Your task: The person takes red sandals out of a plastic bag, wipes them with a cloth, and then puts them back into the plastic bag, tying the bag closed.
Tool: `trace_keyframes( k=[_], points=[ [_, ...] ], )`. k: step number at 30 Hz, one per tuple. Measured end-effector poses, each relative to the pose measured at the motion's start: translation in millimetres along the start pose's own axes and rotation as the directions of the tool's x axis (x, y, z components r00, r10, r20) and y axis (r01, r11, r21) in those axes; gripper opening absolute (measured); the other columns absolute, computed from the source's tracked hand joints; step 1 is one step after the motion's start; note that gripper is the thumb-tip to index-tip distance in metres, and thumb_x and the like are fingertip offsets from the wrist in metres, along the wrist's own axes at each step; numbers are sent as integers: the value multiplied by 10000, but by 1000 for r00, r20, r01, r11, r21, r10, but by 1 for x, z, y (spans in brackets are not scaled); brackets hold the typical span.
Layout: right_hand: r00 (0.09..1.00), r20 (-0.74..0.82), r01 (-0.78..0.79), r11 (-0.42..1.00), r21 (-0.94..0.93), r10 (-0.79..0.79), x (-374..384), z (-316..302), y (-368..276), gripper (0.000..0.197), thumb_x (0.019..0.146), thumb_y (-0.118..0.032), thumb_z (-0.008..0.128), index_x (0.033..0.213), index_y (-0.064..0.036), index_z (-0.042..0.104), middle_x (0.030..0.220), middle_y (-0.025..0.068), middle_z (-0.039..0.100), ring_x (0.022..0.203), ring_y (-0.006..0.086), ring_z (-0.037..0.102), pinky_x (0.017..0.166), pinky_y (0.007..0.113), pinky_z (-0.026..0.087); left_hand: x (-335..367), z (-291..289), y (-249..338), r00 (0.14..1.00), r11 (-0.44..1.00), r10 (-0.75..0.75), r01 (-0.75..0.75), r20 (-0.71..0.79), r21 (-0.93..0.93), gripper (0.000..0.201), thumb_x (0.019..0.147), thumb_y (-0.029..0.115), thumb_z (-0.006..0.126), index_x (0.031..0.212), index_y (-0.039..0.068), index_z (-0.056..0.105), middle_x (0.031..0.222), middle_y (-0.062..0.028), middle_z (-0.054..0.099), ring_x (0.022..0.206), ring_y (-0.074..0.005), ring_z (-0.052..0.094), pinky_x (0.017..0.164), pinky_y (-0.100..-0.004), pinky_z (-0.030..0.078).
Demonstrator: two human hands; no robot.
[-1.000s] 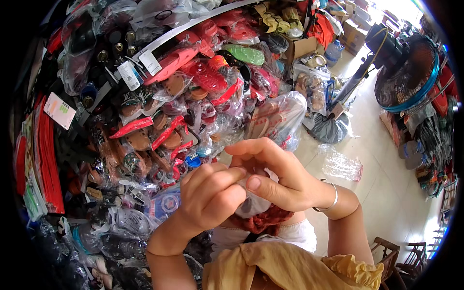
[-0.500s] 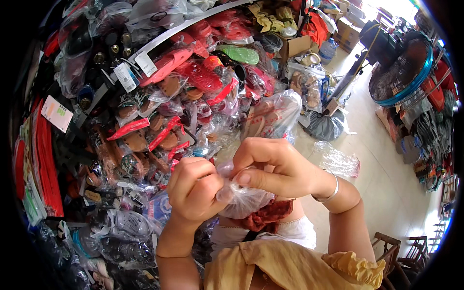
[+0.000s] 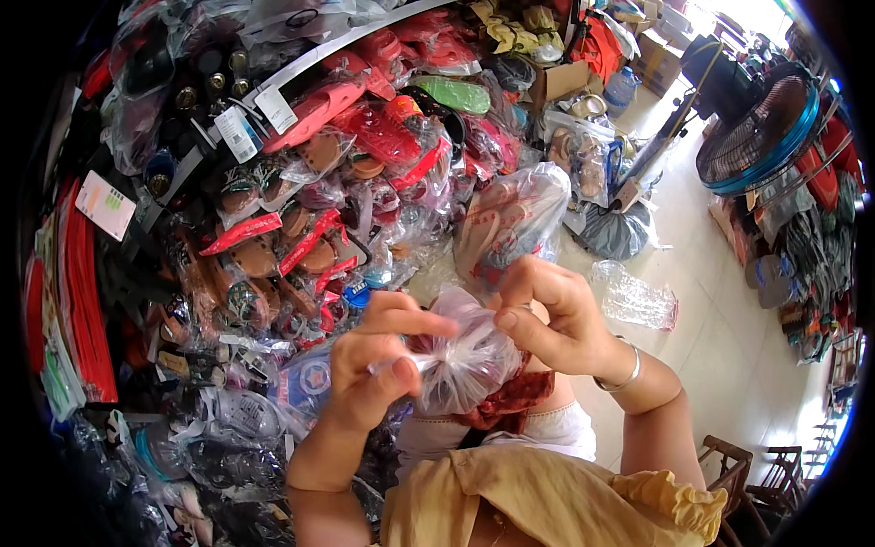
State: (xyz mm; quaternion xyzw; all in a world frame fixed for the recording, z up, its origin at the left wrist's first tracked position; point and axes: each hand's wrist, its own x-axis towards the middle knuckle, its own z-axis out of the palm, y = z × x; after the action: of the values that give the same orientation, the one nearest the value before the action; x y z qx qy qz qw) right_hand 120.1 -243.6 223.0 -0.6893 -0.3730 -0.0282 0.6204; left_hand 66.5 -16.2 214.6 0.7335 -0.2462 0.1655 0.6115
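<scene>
A clear plastic bag (image 3: 465, 365), crumpled with its folds drawn together at one point, hangs between my hands in front of my waist. My left hand (image 3: 369, 369) is on its left side. A whitish twisted end of the plastic runs in between that thumb and the curled fingers, whose tips are slightly blurred. On the right, my right hand (image 3: 551, 314) has thumb and forefinger pinched together at the bag's upper edge. What the bag contains, if anything, I cannot make out.
Plastic-wrapped sandals and slippers (image 3: 246, 260) are piled along the left. Ahead, a large filled clear bag (image 3: 510, 223) stands beside a crumpled clear wrapper (image 3: 638, 296) on the floor. A black-and-blue fan (image 3: 756, 128) is at upper right, wooden chairs (image 3: 729, 465) at lower right.
My hands have moved apart from their close grip, and the left fingers have loosened from a fist. More of the gathered bag shows between them.
</scene>
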Motion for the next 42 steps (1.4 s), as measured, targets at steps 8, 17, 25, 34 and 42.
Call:
trace_keyframes(
  k=[8,17,25,34,42],
  points=[
    [940,-10,339,940,-28,-340,35,16,-19,176,763,-114,792,771,-54,627,1024,120,526,919,237,534,803,356,425,6,14,11,905,735,-413,397,102,-550,204,858,192,723,958,15,699,904,-22,661,905,-151,522,869,-298,403],
    [992,112,-89,948,306,57,41,27,-4,297,960,-293,601,1031,-5,587,1048,91,581,1006,178,559,889,321,438,16,10,12,969,961,-244,245,19,-126,176,921,200,656,945,28,683,937,-48,656,822,-123,562,745,-272,458],
    [989,129,-86,986,145,68,37,20,7,251,965,-264,591,923,-18,569,912,63,565,868,187,552,807,329,443,20,14,6,946,805,-323,291,30,-518,156,942,161,629,938,22,558,960,-72,602,745,-105,614,674,-220,509],
    [880,-53,397,792,-463,-472,21,37,-6,298,719,-291,758,856,-98,576,870,38,550,769,240,529,656,366,405,21,7,6,894,683,-446,374,47,-628,234,809,77,763,840,104,533,880,-75,681,1041,-172,521,867,-308,451],
    [937,105,350,897,-269,-334,13,26,10,257,756,-183,760,892,-92,563,1020,95,592,844,255,582,698,366,486,21,4,11,993,991,-119,118,-21,-69,290,687,-145,633,751,84,465,866,-51,620,884,-185,583,820,-330,474]
  ],
)
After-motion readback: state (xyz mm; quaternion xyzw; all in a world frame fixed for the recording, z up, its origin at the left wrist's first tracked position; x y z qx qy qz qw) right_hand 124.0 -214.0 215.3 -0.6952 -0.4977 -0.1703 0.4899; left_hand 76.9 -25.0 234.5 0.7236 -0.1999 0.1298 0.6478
